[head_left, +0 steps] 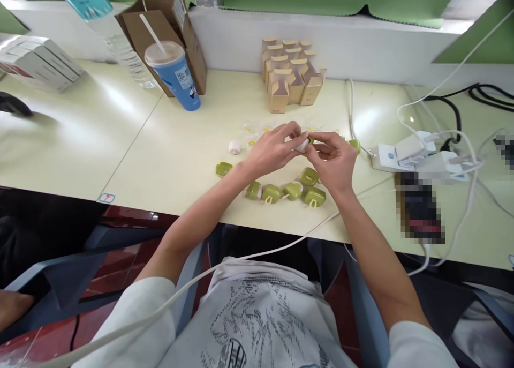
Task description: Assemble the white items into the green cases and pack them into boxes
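My left hand (pixel 275 147) and my right hand (pixel 334 158) meet above the table, fingertips pinched around a small white piece (pixel 302 145) with a dark green end. The fingers partly cover it, so its exact kind is unclear. In front of the hands lie several small olive-green rounded cases (pixel 272 193), some with pale cord loops. One green piece (pixel 224 169) sits by my left forearm and another (pixel 354 145) beyond my right hand. A white cylindrical piece (pixel 234 147) stands left of my left hand. Behind the hands are small clear pieces with yellow bits (pixel 251 142), partly hidden.
Small cardboard boxes (pixel 295 76) stand grouped against the wall. To the left are a blue cup with a straw (pixel 176 79), an open carton (pixel 196 52) and a bottle (pixel 124 52). At right lie a power strip (pixel 385 160), cables and a phone (pixel 420 207). A white cable crosses my lap.
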Available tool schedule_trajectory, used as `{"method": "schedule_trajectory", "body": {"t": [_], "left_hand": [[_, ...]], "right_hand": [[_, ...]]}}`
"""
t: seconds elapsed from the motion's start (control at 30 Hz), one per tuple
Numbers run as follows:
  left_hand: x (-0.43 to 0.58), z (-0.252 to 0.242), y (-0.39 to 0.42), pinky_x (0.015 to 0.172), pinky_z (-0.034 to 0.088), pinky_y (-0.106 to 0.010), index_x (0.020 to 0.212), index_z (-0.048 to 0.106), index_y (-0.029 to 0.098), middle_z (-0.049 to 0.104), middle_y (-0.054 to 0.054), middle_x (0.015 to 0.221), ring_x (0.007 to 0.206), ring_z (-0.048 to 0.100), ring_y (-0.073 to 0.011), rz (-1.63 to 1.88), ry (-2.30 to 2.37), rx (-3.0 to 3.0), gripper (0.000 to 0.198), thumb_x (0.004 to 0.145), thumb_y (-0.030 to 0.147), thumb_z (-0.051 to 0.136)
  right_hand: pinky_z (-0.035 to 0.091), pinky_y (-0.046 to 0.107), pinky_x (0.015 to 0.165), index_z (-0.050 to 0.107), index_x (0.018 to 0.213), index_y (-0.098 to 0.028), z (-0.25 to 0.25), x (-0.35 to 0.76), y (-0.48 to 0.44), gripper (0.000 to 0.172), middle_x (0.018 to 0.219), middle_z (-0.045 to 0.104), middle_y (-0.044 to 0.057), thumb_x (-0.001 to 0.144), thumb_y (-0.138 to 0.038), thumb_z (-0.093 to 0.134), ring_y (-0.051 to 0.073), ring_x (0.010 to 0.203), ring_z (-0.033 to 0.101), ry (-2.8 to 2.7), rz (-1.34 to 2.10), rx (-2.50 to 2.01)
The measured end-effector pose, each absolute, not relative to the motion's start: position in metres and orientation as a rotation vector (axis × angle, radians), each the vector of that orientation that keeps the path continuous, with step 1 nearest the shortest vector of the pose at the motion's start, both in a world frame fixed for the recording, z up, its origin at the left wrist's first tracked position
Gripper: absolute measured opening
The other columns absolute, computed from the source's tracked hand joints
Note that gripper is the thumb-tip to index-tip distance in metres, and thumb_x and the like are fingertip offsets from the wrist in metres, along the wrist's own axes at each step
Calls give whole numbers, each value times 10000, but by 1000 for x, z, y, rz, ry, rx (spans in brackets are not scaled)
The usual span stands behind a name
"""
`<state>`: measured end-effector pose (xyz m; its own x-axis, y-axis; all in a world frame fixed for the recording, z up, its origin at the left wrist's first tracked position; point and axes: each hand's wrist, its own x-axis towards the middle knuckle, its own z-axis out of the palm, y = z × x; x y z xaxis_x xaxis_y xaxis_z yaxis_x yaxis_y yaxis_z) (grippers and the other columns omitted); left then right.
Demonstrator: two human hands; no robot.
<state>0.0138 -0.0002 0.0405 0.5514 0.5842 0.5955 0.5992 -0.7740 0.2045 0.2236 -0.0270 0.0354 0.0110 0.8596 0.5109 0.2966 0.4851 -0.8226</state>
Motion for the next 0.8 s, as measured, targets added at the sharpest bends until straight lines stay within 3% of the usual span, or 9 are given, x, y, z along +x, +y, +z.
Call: {"method": "schedule_trajectory", "body": {"t": [0.17, 0.27, 0.37, 0.53, 0.63, 0.8], "left_hand": [[20, 40, -4, 740, 573, -405, 1325, 703, 188, 738, -188, 1229, 1034, 754, -302, -854, -1019, -2718, 318, 1134, 267, 461], [21, 38, -1, 715, 540, -385, 1186, 724, 179, 742, -170, 1161, 934, 742, -273, -824, -953, -2694, 248, 1041, 196, 524], [20, 38, 4, 704, 545, -390, 1122, 745, 186, 744, -160, 1140, 861, 732, -255, -909, -946, -2676, 197, 978, 215, 613], [18, 43, 4, 697, 607, -346, 1051, 780, 199, 748, -111, 1095, 790, 733, -186, -1309, -1033, -2764, 138, 929, 246, 737], [20, 46, 1, 748, 665, -287, 1112, 770, 187, 755, -88, 1131, 836, 758, -145, -1715, -1081, -2813, 217, 933, 304, 804], [13, 59, 0, 705, 668, -242, 1159, 720, 199, 781, -85, 1146, 971, 764, -165, -2170, -1349, -2828, 386, 935, 477, 868]], "right_hand": [[752, 379, 693, 801, 988, -260, 38, 225, -26, 145, 977, 872, 10, 852, -311, 795, 246, 810, 870, -1549, 520, -1102], [725, 392, 658, 777, 873, -258, 38, 225, -24, 72, 843, 840, -2, 809, -292, 778, 258, 730, 849, -1587, 474, -1119], [738, 420, 676, 775, 843, -261, 38, 226, -20, 70, 834, 836, -4, 808, -321, 782, 286, 755, 869, -1588, 589, -1112], [791, 514, 811, 830, 921, -263, 41, 230, -15, 221, 924, 867, 7, 809, -449, 871, 287, 828, 876, -1530, 841, -1007], [799, 500, 861, 850, 1051, -264, 44, 234, -13, 377, 1030, 870, 25, 841, -571, 914, 262, 942, 862, -1468, 944, -914], [796, 471, 861, 808, 1152, -307, 37, 243, -2, 528, 959, 816, -4, 884, -758, 862, 223, 949, 825, -1362, 959, -974]]}}
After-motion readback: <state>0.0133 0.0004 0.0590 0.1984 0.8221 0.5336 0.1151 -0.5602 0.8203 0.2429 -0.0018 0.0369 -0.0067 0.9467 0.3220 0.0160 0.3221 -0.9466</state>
